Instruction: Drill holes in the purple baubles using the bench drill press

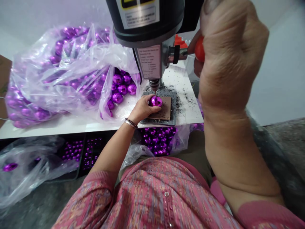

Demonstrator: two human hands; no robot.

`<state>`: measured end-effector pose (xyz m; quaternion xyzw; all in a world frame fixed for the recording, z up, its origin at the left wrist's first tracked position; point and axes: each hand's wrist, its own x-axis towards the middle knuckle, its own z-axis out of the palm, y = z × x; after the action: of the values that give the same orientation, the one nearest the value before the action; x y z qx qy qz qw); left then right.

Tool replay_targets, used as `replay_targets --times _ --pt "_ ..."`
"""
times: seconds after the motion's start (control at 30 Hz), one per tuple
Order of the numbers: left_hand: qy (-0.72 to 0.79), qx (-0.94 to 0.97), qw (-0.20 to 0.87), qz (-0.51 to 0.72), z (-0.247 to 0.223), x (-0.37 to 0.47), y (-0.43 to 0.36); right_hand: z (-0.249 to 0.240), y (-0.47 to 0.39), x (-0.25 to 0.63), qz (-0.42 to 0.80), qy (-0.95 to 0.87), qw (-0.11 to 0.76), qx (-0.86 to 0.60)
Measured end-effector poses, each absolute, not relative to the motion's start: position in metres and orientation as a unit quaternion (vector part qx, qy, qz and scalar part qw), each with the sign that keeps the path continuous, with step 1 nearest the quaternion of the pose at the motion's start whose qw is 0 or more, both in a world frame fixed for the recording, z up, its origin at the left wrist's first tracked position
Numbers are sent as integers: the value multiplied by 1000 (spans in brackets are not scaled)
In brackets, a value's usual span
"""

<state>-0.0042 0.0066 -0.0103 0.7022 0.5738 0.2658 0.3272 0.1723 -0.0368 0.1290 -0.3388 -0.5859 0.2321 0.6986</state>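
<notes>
My left hand (143, 109) grips a shiny purple faceted ball (156, 101) between thumb and fingers, holding it on a brown board (166, 109). Directly above the ball is the thin bit (155, 93) of a drill press (152, 60); whether its tip touches or enters the ball I cannot tell. Close to the camera, my right hand (226, 54) is closed round the press's feed lever, whose red knob (199, 49) shows between the fingers. The board lies on the grey metal base (173, 105) of the press.
A large clear plastic bag (59, 73) full of purple balls lies on the white table (95, 125) to the left, its mouth spilling several loose balls (117, 97). Dark shavings (181, 98) surround the base. Below the table edge are more purple balls (158, 140) in plastic.
</notes>
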Motion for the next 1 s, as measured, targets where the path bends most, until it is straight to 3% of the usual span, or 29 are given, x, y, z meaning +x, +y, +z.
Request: replay_targets --times 0.27,0.63,1.0 --pt "538 716 345 280 -20 -1 9 128 -45 173 209 -580 684 -390" --pt "556 713 320 285 -22 6 4 90 -52 179 123 -586 674 -434" --pt "581 711 298 259 -17 8 -2 67 -51 177 62 -599 683 -412"
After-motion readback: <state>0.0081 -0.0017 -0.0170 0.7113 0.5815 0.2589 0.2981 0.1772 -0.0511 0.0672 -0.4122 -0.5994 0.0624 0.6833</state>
